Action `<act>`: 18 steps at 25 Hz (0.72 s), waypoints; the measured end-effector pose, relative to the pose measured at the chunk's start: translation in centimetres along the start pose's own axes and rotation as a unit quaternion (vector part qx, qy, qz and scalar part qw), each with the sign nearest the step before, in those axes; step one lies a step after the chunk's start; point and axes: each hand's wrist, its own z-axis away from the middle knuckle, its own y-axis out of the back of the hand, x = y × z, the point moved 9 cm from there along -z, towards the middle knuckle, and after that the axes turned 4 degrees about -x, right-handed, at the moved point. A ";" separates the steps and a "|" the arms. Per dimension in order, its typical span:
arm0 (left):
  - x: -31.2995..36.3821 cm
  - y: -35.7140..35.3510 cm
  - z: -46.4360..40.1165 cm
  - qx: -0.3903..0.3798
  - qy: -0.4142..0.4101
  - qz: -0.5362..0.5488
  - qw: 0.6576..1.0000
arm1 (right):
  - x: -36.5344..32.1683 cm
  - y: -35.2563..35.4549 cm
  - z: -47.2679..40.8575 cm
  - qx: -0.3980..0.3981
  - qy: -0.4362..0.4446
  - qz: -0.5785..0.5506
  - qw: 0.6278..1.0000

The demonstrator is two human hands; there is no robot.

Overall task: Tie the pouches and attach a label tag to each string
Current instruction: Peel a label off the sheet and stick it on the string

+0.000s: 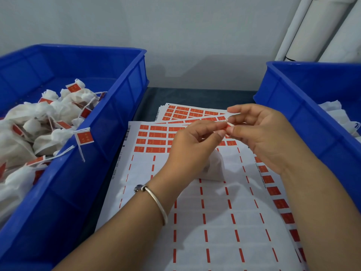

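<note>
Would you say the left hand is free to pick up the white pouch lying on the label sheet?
Probably not yet: the left hand and right hand both pinch a small label, though the pouch lies uncovered just below.

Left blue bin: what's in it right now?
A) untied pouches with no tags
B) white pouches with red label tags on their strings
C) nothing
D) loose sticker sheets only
B: the left blue bin holds a pile of white pouches, and red label tags hang on their strings, one of them draped near the bin's inner wall.
</note>
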 end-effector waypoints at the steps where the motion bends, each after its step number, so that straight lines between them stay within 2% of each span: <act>1: -0.1 0.2 -0.1 0.010 0.005 0.012 1.000 | -0.1 0.1 0.0 0.011 0.003 0.021 1.000; 4: -0.3 0.9 -0.4 0.022 0.018 0.030 0.999 | -0.5 0.1 0.2 0.025 0.015 0.038 0.999; 7: -0.2 0.9 -0.7 -0.003 0.025 0.008 1.000 | -1.3 -0.2 0.4 0.010 0.032 0.041 0.999; 13: 2.2 1.4 -0.4 -0.029 -0.035 -0.079 0.996 | -3.1 -0.6 1.2 0.005 0.069 0.059 0.996; 18: 3.6 2.5 0.1 -0.018 -0.020 -0.107 0.994 | -4.3 -0.5 2.4 0.062 0.080 0.038 0.994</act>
